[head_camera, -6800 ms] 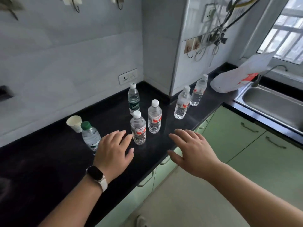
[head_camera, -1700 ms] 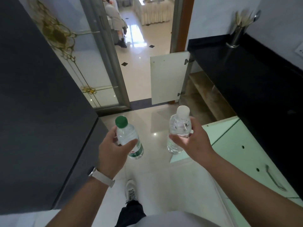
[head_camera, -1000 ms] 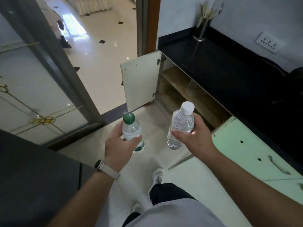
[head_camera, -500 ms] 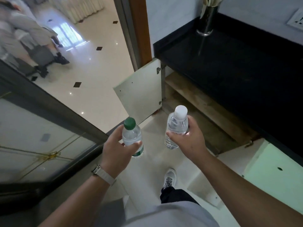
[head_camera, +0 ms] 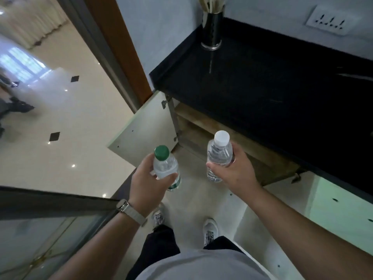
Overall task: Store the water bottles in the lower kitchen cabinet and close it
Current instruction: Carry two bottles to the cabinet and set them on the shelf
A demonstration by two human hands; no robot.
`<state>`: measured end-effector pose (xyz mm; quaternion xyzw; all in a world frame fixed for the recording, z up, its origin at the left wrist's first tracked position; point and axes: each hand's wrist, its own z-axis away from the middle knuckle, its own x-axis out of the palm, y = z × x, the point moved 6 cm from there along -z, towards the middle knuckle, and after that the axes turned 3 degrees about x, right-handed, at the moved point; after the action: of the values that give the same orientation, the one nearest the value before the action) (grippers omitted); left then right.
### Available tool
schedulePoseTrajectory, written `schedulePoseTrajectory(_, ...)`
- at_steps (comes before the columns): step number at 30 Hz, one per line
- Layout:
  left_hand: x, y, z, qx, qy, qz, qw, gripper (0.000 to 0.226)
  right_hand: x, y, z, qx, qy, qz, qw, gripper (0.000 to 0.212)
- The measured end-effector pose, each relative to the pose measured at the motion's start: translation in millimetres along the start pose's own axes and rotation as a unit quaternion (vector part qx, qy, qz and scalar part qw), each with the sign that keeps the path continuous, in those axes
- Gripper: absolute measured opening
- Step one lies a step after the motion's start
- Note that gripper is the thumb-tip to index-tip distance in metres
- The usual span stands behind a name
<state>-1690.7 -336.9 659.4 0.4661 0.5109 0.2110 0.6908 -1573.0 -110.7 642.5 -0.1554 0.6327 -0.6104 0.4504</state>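
Left hand (head_camera: 148,183) grips the green-capped bottle (head_camera: 166,167) mid-frame, fingers wrapped around its body. Right hand (head_camera: 232,174) clasps the white-capped bottle (head_camera: 219,154) likewise, before the open lower cabinet (head_camera: 201,130) at centre right.

open cabinet (head_camera: 222,134) under countertop (head_camera: 272,87), door (head_camera: 145,130) left

Both my forearms reach forward and down, bare. My left hand (head_camera: 150,179) is closed around the body of a clear plastic bottle with a green cap (head_camera: 166,167), thumb across the front, fingers wrapped behind; a watch on a pale woven band (head_camera: 129,211) sits on that wrist. My right hand (head_camera: 232,174) grips a clear plastic bottle with a white cap (head_camera: 220,153), thumb near side. Both bottles upright, hands apart. I stand, both feet in pale sneakers (head_camera: 210,229).
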Motion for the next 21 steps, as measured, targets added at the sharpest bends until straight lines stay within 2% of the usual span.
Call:
schedulePoseTrajectory(6,6.8,-13.9,-68.1,0.028,-0.087,0.035,0.995,0.044,11.9,-2.5,-16.0,0.073,0.078,0.044,0.993,0.053)
schedulePoseTrajectory(10,2.9,-23.0,-117.9,0.058,-0.153,0.035,0.986,0.053,30.0,-12.1,-23.0,0.127,0.138,0.056,0.981,0.053)
schedulePoseTrajectory(14,8.6,-39.5,-165.8,0.064,-0.211,0.042,0.975,0.046,51.2,-17.3,-34.2,0.173,0.182,0.07,0.965,0.059)
schedulePoseTrajectory(21,27.2,-59.5,-204.5,0.065,-0.255,0.041,0.964,0.052,71.7,-13.5,-49.6,0.209,0.217,0.032,0.953,0.057)
